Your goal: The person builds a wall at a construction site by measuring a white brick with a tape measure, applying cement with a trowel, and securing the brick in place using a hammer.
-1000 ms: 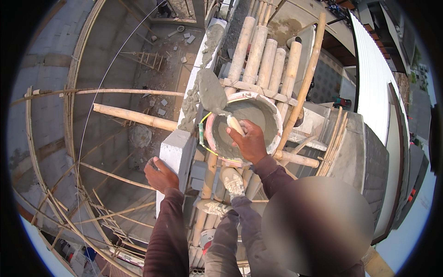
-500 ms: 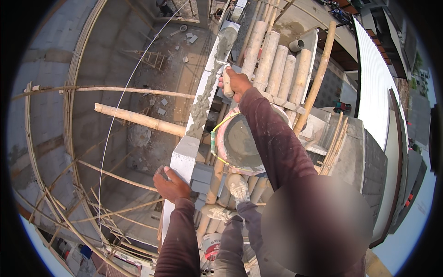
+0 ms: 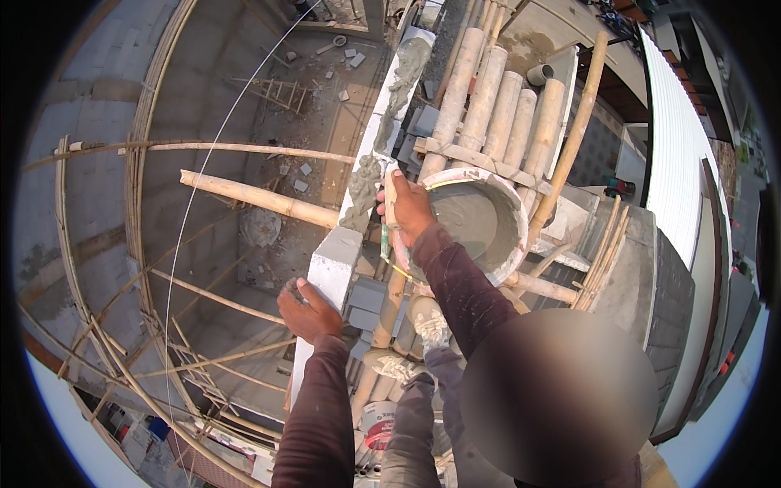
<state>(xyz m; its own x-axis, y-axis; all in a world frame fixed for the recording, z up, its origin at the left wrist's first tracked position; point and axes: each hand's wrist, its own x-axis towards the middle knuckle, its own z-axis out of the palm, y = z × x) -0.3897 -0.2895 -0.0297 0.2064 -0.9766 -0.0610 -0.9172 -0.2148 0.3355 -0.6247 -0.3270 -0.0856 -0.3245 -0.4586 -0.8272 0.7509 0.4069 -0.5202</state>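
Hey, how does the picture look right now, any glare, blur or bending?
Head view: bright daylight, with the white roof nearly washed out; head view: a soft blurred oval covers part of the lower right, while the left hand and right hand look fairly sharp; head view: bamboo poles bow near the dark rim.

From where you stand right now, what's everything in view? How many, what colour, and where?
Large bucket: one, pinkish-white, mid-picture
White wall: one, white, left of the large bucket
Mortar: two areas, grey, along the white wall and inside the large bucket
Trowel: one, pale handle, between wall and bucket
Grey blocks: several, grey, right beside the white wall
Small bucket: one, white and red, lower middle
Bamboo poles: many, tan, underfoot and leftward
Corrugated roof: one, white, far right
Shoes: two, pale-smeared, on the bamboo
Sleeves: two, dark maroon, both forearms
Left hand: one, bare, by the white wall's left edge
Right hand: one, bare, round the trowel's handle
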